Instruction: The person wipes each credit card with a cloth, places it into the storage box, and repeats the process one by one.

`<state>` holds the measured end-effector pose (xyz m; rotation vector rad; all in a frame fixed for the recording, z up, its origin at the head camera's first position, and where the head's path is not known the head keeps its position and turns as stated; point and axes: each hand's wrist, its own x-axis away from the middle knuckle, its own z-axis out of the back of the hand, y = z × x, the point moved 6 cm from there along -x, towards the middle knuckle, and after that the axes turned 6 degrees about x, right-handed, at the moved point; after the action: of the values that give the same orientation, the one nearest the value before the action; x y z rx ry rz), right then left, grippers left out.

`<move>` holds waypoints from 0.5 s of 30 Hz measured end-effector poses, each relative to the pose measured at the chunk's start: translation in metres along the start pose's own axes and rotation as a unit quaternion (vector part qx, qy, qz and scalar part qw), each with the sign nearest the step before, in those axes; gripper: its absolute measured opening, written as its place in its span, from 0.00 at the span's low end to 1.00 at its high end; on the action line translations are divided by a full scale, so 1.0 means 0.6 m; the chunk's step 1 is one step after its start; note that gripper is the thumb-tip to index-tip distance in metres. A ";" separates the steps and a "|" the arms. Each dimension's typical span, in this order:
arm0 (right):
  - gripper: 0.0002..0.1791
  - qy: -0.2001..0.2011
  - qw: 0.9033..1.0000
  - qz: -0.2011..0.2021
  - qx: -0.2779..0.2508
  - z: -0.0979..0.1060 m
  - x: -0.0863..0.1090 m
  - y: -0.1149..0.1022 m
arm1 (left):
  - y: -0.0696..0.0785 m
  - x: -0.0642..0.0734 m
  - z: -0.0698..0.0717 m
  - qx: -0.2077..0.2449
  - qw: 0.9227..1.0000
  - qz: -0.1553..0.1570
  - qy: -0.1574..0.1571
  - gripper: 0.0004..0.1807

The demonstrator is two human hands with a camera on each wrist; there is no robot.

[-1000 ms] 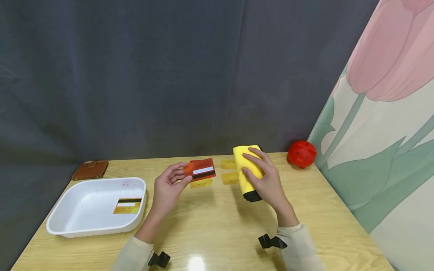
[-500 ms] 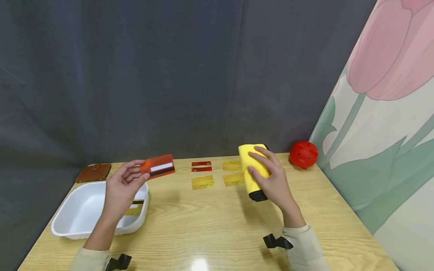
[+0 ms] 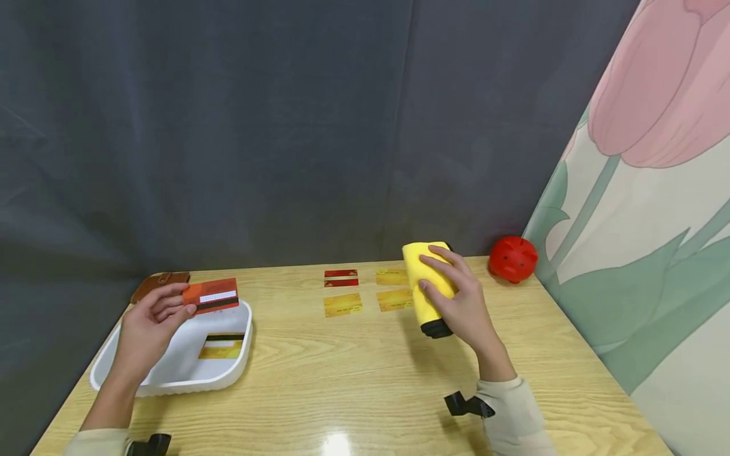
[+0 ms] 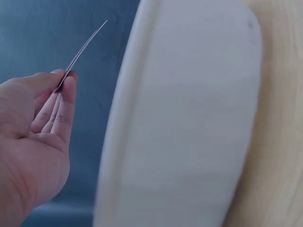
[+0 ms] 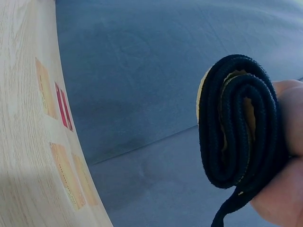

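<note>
My left hand (image 3: 149,334) pinches a red bank card (image 3: 211,296) between thumb and fingers, above the white plastic tray (image 3: 244,354). Its dark stripe and white strip face me in the head view; in the left wrist view the card (image 4: 81,52) shows edge-on, seemingly as two thin layers. Inside the tray lies a yellow card (image 3: 222,346), stripe side up. Over the table's right part, my right hand (image 3: 459,304) grips a rolled yellow cloth (image 3: 424,282) with black edging. In the right wrist view the cloth's (image 5: 239,123) folded black end shows.
On the table lie a red card (image 3: 341,278) with a pale band and several yellow cards (image 3: 343,305). A brown wallet (image 3: 162,283) sits behind the tray. A red piggy bank (image 3: 512,259) stands at the back right. The dark curtain (image 3: 285,139) rises behind the table.
My left hand has carried the red card leftward from above the card rows to above the tray. My right hand with the cloth has shifted slightly right in the head view.
</note>
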<state>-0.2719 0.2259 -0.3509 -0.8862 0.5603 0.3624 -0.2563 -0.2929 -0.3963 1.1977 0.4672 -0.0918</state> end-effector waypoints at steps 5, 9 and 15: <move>0.23 -0.006 1.000 -0.004 0.000 -0.001 0.001 0.001 | -0.030 0.001 0.011 0.006 0.999 0.029 -0.032 0.23; 0.24 -0.005 1.000 -0.004 0.002 -0.001 0.001 0.000 | -0.051 0.002 0.014 0.018 0.996 0.058 -0.062 0.21; 0.23 -0.010 1.000 -0.004 0.004 -0.002 0.000 0.001 | -0.075 0.007 0.001 0.050 0.987 0.090 -0.121 0.21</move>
<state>-0.2728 0.2252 -0.3521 -0.8766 0.5383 0.3611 -0.2660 -0.3094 -0.4370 1.3032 0.1418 -0.1059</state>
